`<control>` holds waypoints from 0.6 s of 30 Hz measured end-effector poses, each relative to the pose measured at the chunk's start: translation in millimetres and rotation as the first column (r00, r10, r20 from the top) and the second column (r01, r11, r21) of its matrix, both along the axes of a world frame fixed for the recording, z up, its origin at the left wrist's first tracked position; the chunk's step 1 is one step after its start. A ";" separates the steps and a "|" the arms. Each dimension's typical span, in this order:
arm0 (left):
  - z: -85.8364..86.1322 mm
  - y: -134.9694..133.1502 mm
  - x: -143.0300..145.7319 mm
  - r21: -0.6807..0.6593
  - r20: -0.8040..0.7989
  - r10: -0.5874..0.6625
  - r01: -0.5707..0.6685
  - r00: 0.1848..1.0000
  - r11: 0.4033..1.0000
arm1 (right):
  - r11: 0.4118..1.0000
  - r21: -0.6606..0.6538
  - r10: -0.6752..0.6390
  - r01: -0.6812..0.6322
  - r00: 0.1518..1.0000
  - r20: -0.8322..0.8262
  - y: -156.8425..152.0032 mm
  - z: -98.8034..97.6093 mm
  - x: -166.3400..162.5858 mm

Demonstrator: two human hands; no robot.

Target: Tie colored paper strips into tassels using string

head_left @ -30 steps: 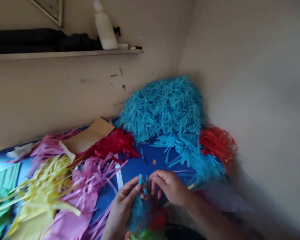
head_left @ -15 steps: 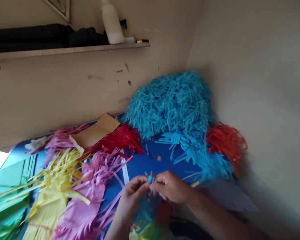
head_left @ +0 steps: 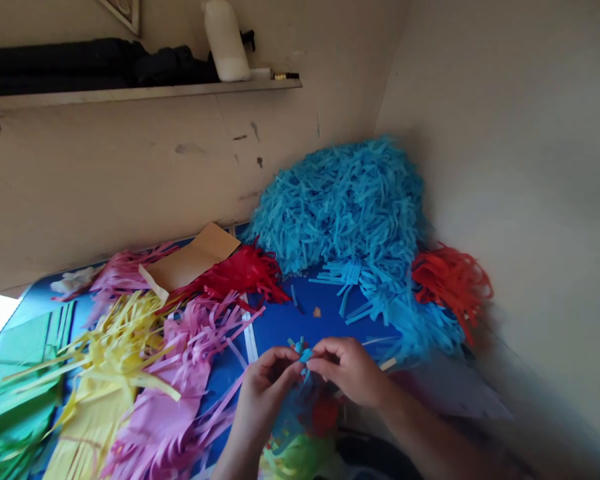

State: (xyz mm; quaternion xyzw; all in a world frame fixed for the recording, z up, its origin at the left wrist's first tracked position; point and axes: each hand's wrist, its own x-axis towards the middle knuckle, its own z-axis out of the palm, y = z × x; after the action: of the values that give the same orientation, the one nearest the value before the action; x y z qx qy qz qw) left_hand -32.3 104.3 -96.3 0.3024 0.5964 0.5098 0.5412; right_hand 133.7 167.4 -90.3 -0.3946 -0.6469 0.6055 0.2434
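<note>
Head view, left hand point(head_left: 267, 383) first: how open?

Mostly closed. Fingers curled, thumb and index pinched on a small blue strip point(head_left: 306, 356).

Right hand point(head_left: 353, 373)?

Same deal: curled in, thumb and index tips on the strip's other side. Hands were just beside each other.

Strip location?

Low centre, between both sets of fingertips, in front of bare blue tabletop point(head_left: 275, 327). Blurred blue fringe point(head_left: 291, 408) showed just below; couldn't tell if it was joined to the strip.

Stuff around?

Big shaggy blue piece point(head_left: 340, 200) behind, near the wall corner; orange-red fringe point(head_left: 447, 277) right of it. Left side: red fringe point(head_left: 247, 272) partly under a brown sheet point(head_left: 193, 257), then pink paper point(head_left: 173, 407), yellow paper point(head_left: 95, 403), green paper point(head_left: 20, 373).

Labels, writing?

Bottle point(head_left: 227, 43) on the shelf point(head_left: 130, 95), visible side plain white. Dark-and-gold item point(head_left: 286, 76) at the shelf end, too small to read. Pale sheet point(head_left: 463, 387) by the right forearm, too blurred to make out print.
</note>
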 end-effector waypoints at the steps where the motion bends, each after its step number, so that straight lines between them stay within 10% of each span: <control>1: 0.3 0.1 0.1 -0.006 0.034 0.012 -0.012 0.999 1.000 | 1.000 0.014 -0.005 0.005 1.000 -0.005 -0.5 0.0 0.5; 8: -0.5 4.9 -1.2 -0.168 0.380 0.099 -0.037 0.920 0.985 | 0.961 0.248 -0.134 0.124 0.991 0.026 -8.4 -2.1 -4.1; 18: -3.2 3.6 1.1 -0.167 0.367 0.111 -0.052 0.923 0.985 | 0.883 0.422 -0.250 0.206 0.967 0.051 -11.9 -5.7 -16.4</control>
State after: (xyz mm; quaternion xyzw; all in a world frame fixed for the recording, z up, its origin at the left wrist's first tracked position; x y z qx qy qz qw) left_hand -31.2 107.9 -99.4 0.1316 0.5315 0.5327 0.6453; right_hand 117.4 155.5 -96.1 -0.4385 -0.7209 0.4009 0.3569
